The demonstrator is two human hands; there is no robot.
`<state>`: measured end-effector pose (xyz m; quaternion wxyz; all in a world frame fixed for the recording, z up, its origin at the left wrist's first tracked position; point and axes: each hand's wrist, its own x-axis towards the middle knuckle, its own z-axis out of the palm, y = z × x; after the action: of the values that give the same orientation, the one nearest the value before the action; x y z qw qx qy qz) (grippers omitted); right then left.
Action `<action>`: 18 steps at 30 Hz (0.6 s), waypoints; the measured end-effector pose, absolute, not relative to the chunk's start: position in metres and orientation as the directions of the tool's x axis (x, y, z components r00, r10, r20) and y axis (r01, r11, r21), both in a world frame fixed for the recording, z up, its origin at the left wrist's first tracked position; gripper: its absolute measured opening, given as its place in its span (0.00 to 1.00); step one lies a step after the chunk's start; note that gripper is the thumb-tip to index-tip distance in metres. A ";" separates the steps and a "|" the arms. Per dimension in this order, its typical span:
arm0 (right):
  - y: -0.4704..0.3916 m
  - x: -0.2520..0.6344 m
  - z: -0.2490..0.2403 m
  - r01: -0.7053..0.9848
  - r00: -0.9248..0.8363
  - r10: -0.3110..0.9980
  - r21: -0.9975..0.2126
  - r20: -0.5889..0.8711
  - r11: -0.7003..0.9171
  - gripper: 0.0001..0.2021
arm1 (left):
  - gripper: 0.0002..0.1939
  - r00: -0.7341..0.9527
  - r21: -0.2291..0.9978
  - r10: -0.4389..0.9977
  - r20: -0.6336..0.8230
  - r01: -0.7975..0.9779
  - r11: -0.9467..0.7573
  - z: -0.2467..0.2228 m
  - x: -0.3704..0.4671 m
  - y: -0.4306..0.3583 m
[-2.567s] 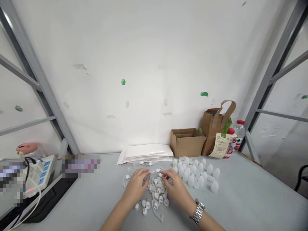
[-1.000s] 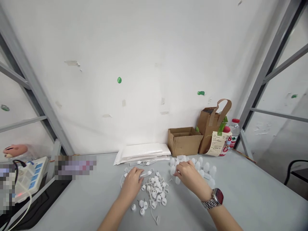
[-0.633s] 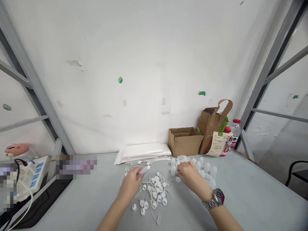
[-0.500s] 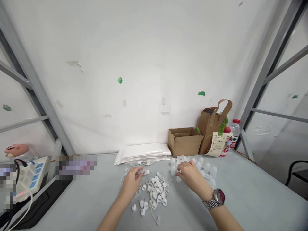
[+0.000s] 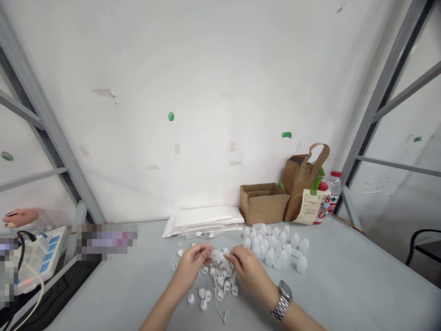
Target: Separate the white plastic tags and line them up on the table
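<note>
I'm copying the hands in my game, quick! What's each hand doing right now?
Left hand: closed, holding one end of a translucent white piece.
Right hand: closed, pinching at the other end of the translucent white piece.

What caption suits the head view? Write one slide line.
Left hand and right hand hold a translucent white plastic piece by small white plastic caps, near frosted white dome-shaped shells.

White caps (image 5: 220, 281), grey tabletop (image 5: 347, 276)
</note>
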<state>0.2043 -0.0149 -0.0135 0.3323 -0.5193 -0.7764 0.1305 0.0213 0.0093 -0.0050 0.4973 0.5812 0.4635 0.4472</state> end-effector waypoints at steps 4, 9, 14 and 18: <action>-0.014 0.199 -0.017 0.627 -0.145 0.942 -0.709 0.303 0.324 0.18 | 0.15 0.186 0.994 0.980 0.073 0.062 -0.086 -0.006 0.025 0.006; -0.011 0.197 -0.014 0.410 0.010 0.988 -0.902 0.156 0.138 0.19 | 0.13 0.135 0.989 0.981 0.140 0.036 -0.146 -0.007 0.029 0.003; -0.008 0.202 -0.015 0.462 0.079 0.984 -0.880 0.162 0.108 0.19 | 0.17 0.065 0.998 0.996 0.063 0.008 -0.064 -0.008 0.022 0.008; -0.013 0.203 -0.012 0.516 0.004 0.964 -0.826 0.267 0.227 0.14 | 0.18 0.099 0.999 0.994 0.045 0.007 -0.046 -0.009 0.019 0.012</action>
<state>0.2028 -0.0130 -0.0116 0.4288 -0.5642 -0.6554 0.2612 0.0188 0.0117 -0.0090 0.5102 0.5378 0.4655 0.4835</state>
